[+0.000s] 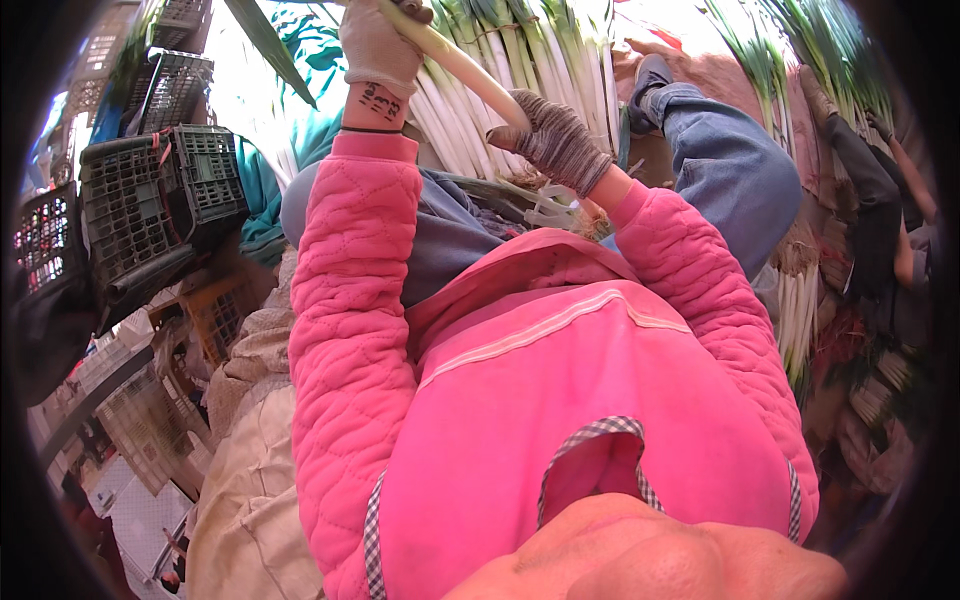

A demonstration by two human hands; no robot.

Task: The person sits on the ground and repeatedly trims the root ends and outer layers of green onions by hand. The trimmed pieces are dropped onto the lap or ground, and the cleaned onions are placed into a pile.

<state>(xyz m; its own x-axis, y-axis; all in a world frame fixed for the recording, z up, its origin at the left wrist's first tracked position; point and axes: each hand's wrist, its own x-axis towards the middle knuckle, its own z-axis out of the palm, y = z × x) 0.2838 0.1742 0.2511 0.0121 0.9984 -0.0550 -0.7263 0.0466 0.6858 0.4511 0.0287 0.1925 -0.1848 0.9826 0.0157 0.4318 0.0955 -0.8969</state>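
My left hand (380, 46), in a pale knit glove, grips a long green onion stalk (469, 67) near the top of the view. The stalk's white end points down to the right, between the thumb and fingers of my right hand (559, 142), which wears a grey striped knit glove. Behind and below the stalk lie many green onions (551, 71) side by side, white ends towards me. Loose roots and peeled leaf scraps (555, 206) lie between my legs. Part of my left hand's fingers is cut off by the picture's top edge.
Dark plastic crates (127, 210) stand at the left beside a teal cloth (259, 202). Beige woven sacking (251, 480) lies at the lower left. More green onions (796, 315) lie at the right, near another person's dark-clothed leg (862, 172). My bent knee (750, 165) stands right of the pile.
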